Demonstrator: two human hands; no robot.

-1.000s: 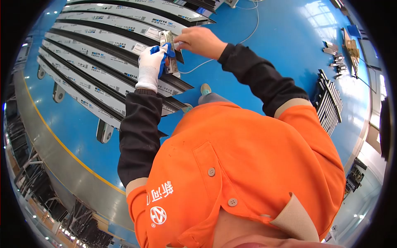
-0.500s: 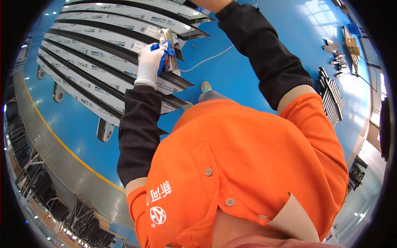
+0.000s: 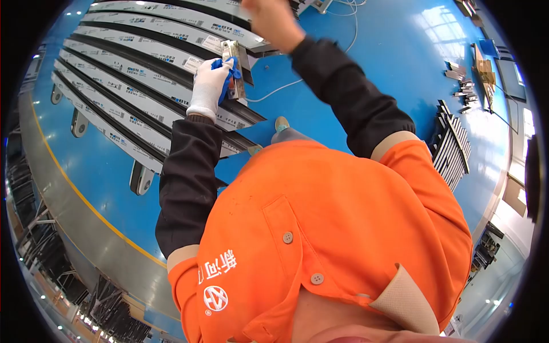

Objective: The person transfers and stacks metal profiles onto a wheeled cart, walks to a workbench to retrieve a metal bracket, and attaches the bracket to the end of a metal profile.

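My left hand [image 3: 210, 83], in a white glove with blue on the fingers, is closed round a shiny metal piece [image 3: 235, 71]. That piece lies across the ends of long film-wrapped profiles [image 3: 146, 71], which have dark edges and printed labels. My bare right hand [image 3: 274, 24] is raised above and to the right of the metal piece, apart from it. Motion smears its fingers, so their shape and anything in them cannot be made out.
Bracket-like supports [image 3: 79, 123] stick out under the profiles at the left. A pale cable [image 3: 280, 89] runs over the blue floor. At the right lie a stack of dark profiles [image 3: 450, 146] and some cardboard [image 3: 486, 71]. A shoe [image 3: 282, 123] shows below the profiles.
My right hand left the metal piece, went up to the top edge beside a blue item, then came back down and left into view. My left hand stays on the metal piece.
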